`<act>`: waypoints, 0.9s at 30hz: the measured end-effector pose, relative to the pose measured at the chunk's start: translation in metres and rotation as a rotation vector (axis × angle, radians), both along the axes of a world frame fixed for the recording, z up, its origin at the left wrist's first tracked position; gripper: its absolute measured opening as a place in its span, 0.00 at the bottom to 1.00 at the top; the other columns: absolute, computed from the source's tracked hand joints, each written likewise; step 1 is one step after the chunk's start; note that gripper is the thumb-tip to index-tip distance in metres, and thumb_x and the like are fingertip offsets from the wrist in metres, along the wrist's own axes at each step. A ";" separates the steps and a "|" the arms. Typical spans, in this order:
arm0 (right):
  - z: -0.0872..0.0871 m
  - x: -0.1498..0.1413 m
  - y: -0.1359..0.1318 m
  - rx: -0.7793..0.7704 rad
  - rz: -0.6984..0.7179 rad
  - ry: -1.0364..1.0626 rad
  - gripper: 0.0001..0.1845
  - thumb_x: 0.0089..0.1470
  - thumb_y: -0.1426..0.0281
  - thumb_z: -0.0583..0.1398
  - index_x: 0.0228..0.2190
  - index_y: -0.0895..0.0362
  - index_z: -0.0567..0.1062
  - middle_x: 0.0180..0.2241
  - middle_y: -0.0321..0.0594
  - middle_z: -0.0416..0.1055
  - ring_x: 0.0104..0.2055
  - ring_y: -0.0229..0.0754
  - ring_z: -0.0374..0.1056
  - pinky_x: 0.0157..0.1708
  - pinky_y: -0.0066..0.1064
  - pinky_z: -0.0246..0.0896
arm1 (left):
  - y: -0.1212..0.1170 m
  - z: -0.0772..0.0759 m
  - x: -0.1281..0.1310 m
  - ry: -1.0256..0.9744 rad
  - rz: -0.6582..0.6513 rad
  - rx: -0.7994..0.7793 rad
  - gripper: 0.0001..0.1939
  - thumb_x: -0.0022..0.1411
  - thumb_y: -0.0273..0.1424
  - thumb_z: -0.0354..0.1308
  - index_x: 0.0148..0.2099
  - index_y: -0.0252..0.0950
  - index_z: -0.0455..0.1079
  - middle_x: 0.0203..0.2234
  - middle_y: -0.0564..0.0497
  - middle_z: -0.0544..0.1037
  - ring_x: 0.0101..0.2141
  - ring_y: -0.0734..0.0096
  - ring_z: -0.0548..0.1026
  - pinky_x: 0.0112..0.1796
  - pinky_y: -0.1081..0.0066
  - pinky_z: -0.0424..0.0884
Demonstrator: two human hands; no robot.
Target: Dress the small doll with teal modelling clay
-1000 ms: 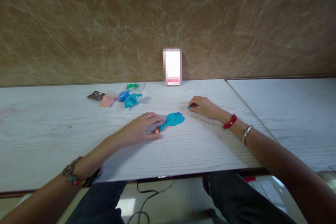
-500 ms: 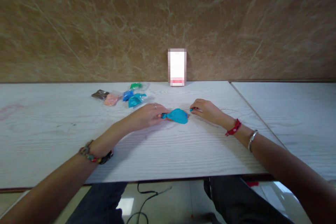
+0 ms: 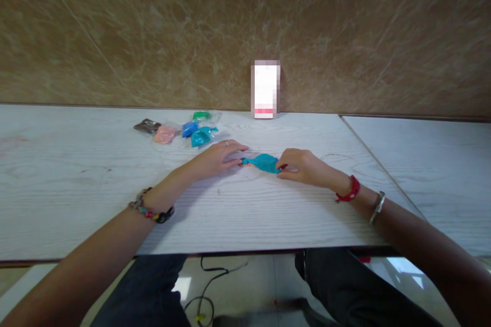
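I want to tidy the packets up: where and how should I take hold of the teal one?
I'd pinch the teal packet by its narrow end, coming from the right: that end sticks out, while the blue packet crowds its left.

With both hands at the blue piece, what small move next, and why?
Probably a light press on the wide end of the blue piece with the right hand, while the left hand steadies the narrow end: each hand's fingers sit right at that end.
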State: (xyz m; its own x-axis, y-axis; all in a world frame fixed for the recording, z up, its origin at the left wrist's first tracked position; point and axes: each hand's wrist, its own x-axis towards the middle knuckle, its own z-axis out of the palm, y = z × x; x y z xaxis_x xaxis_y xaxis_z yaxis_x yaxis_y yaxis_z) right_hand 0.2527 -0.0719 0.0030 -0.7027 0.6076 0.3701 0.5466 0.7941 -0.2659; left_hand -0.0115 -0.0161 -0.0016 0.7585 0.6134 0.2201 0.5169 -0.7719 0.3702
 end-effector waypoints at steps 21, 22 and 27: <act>-0.011 -0.008 -0.013 0.115 0.106 -0.081 0.11 0.56 0.68 0.55 0.34 0.57 0.77 0.33 0.43 0.71 0.35 0.39 0.63 0.36 0.36 0.57 | 0.015 -0.005 -0.008 -0.280 0.184 0.012 0.14 0.58 0.29 0.53 0.47 0.33 0.67 0.39 0.46 0.76 0.37 0.73 0.73 0.33 0.74 0.67; -0.011 -0.008 -0.013 0.096 0.126 -0.087 0.11 0.56 0.69 0.55 0.34 0.56 0.77 0.33 0.42 0.71 0.35 0.39 0.62 0.37 0.35 0.57 | 0.015 -0.005 -0.008 -0.288 0.189 0.007 0.14 0.58 0.28 0.52 0.47 0.33 0.67 0.39 0.46 0.76 0.37 0.73 0.73 0.33 0.74 0.67; -0.007 -0.009 -0.014 0.079 0.100 -0.063 0.12 0.56 0.68 0.55 0.31 0.58 0.78 0.32 0.43 0.70 0.35 0.39 0.62 0.37 0.35 0.58 | 0.012 -0.002 -0.008 -0.292 0.223 -0.018 0.14 0.58 0.30 0.52 0.47 0.33 0.67 0.39 0.47 0.76 0.37 0.72 0.73 0.33 0.74 0.68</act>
State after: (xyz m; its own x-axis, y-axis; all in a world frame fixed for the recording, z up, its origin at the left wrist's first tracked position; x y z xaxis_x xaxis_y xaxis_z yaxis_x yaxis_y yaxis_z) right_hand 0.2435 -0.0855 -0.0041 -0.7819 0.5037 0.3673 0.4769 0.8628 -0.1678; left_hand -0.0191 -0.0043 -0.0036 0.5124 0.7624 0.3951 0.5423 -0.6441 0.5396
